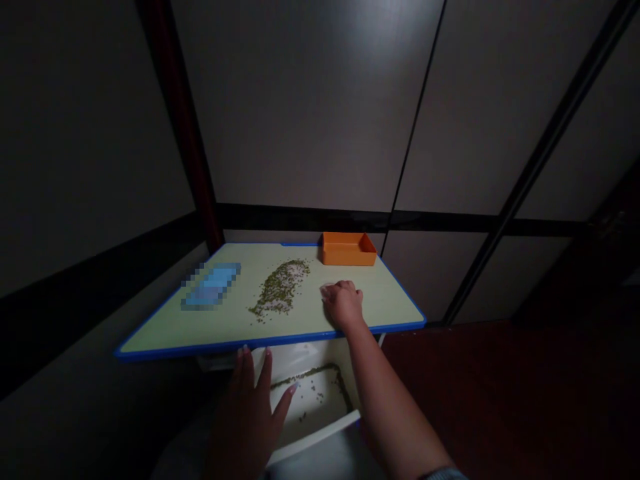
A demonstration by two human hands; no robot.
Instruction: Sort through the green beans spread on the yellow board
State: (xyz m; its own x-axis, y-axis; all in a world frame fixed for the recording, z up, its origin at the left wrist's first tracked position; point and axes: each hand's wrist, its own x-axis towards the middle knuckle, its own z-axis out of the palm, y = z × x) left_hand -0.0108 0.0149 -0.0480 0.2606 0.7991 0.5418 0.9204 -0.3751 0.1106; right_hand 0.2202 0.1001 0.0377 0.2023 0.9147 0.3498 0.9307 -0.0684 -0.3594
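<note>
Small green beans (281, 283), mixed with paler bits, lie spread in a patch on a pale green board (200, 330) with a blue edge. To the right of them, my right hand (345, 303) rests low over the board, fingers closed round a small translucent piece (327, 291) whose kind I cannot make out. My left hand (255, 393) has its fingers spread at the board's front edge, over the left side of a white bin (320, 437). More green beans line the bin's inner edges, and a few are scattered on its floor.
An orange open box (349, 255) stands at the board's back right. A blurred-out blue rectangle (213, 285) lies on the left. Grey panelled walls (310, 120) rise behind and to the left. Dark reddish floor (500, 400) shows at the right.
</note>
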